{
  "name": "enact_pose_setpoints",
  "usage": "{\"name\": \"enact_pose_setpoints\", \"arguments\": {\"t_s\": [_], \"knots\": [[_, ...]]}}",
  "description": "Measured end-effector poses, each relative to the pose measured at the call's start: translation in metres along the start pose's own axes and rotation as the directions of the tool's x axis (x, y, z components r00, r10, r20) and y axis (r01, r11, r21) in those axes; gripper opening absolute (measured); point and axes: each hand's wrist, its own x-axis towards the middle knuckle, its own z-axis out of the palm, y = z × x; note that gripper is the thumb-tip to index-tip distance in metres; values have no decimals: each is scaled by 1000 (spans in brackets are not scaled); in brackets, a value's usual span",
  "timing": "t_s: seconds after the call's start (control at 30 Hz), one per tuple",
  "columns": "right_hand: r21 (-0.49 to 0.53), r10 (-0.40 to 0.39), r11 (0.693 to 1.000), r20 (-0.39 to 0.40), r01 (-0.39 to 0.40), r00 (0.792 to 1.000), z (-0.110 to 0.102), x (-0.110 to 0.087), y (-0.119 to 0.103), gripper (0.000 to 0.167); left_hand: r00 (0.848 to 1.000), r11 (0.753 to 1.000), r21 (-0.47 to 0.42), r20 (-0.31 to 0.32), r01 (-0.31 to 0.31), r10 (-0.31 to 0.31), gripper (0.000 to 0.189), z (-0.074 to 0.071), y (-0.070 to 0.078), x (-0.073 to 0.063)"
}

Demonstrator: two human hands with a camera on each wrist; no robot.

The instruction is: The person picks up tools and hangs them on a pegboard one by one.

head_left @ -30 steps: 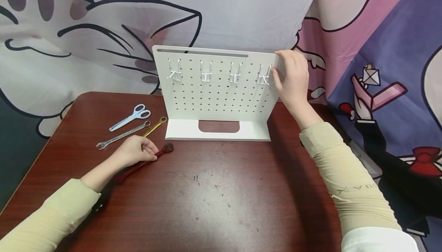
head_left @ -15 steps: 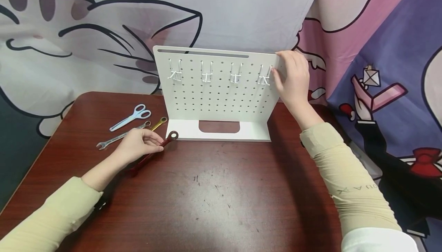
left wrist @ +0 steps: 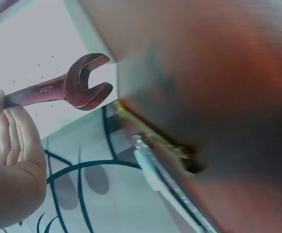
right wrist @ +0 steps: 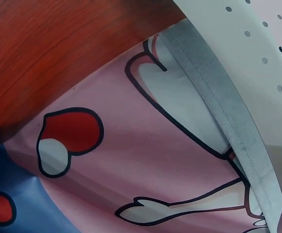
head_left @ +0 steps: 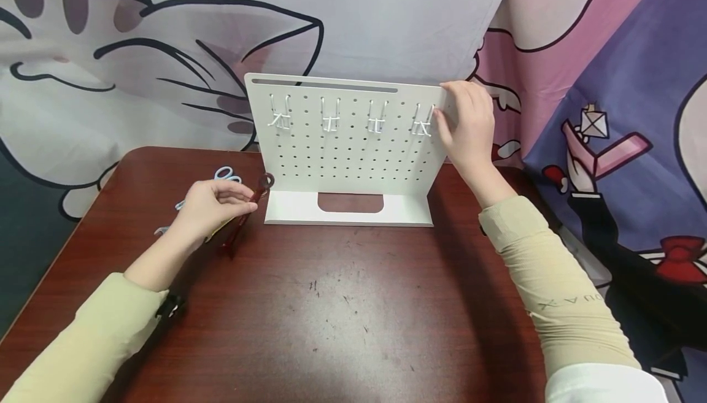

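Note:
My left hand (head_left: 207, 207) pinches a red combination wrench (head_left: 258, 194) by its shank, held up above the table just left of the pegboard's base. Its ring end points up towards the board; in the left wrist view the open-end jaw of the same wrench (left wrist: 77, 87) shows large. My right hand (head_left: 469, 121) grips the upper right corner of the white pegboard (head_left: 293, 208), thumb on the front face. Several white wire hooks (head_left: 330, 124) hang in a row along the board's upper part, with nothing on them.
Under and behind my left hand lie light-blue scissors (head_left: 225, 173), a silver wrench (head_left: 161, 230) and a yellow wrench (left wrist: 150, 128), partly hidden. The dark red wooden table (head_left: 359, 305) extends in front. A printed cartoon cloth (head_left: 386, 16) hangs behind the board.
My left hand has lifted the red wrench off the table, moved it away from me and turned it more upright, now covering much of the other tools. The right hand stays on the pegboard.

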Motion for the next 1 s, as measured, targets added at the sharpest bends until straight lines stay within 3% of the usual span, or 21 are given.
{"name": "enact_pose_setpoints", "arguments": {"t_s": [0.23, 0.5, 0.67, 0.83, 1.0], "knots": [[6, -4, 1000, -10, 4, 1000, 1, -1, 1, 34, 995, 985, -169, -102, -26, 9, 13, -7, 15, 12], [12, -3, 1000, -13, 3, 1000, 1, -1, 0, 34, 987, 959, -270, -152, -84, 44, 24, -1, 35, 23], [10, -7, 1000, -16, 7, 1000, 1, 0, 0, 34, 982, 920, -369, -177, -130, 68, 26, 5, 43, 29], [7, -3, 1000, -14, 3, 1000, 1, 0, -1, 34, 977, 870, -470, -206, -148, 55, 30, 9, 45, 36], [-1, 1, 1000, -11, -1, 1000, 1, -1, -1, 33, 979, 855, -501, -200, -135, 37, 31, 11, 41, 43]]}}
